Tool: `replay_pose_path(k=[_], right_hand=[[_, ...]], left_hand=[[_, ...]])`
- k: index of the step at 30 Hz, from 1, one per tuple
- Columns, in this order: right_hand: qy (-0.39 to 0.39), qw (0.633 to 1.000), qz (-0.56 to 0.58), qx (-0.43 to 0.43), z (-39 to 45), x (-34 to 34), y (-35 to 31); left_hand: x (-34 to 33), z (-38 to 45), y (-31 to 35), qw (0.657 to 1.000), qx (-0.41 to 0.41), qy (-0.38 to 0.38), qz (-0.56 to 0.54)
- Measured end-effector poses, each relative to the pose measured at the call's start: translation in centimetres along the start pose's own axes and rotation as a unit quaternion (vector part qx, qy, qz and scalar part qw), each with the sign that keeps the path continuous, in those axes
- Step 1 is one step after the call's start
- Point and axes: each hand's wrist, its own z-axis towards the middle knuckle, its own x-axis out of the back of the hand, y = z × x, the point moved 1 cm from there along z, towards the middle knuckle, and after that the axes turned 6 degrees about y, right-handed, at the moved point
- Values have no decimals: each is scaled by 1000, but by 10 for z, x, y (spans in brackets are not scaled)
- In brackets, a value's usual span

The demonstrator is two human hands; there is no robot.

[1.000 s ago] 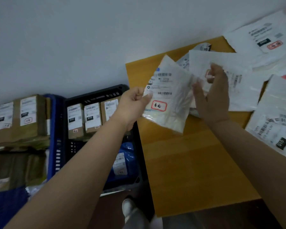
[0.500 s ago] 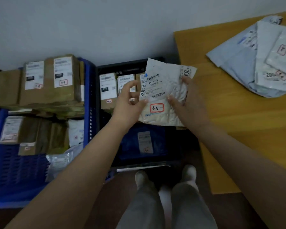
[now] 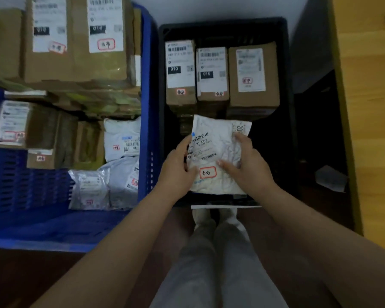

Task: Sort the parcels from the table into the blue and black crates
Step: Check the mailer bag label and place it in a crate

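left hand (image 3: 178, 166) + right hand (image 3: 246, 166) both grip white parcel (image 3: 218, 152) | parcel inside black crate (image 3: 286, 107) | blue crate (image 3: 148, 85) just left

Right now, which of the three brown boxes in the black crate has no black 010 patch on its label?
The rightmost box in the black crate; the left box and middle box both carry that patch.

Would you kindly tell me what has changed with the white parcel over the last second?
The white parcel was carried from above the table leftward and down into the black crate, in front of the three cardboard boxes. The right hand, which was only at its edge, now holds it; the left hand kept its grip. The blue crate is unchanged.
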Motion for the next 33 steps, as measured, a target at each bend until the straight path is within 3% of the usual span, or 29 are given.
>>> replay_pose_path(k=[7,15,25,33], right_hand=[[-104,993,-54,-15,37,-71,52],[-213,961,-178,23,91,-144,88],[-180,951,-247,49,118,-184,114],[-168,968,-183,24,105,-143,101]], left_hand=[[-44,44,-62,994,43,-50,91],[-93,104,-118,952,159,-100,240],[-117,144,-154,931,190,-93,298],[-99,124,-133,955,126,-53,265]])
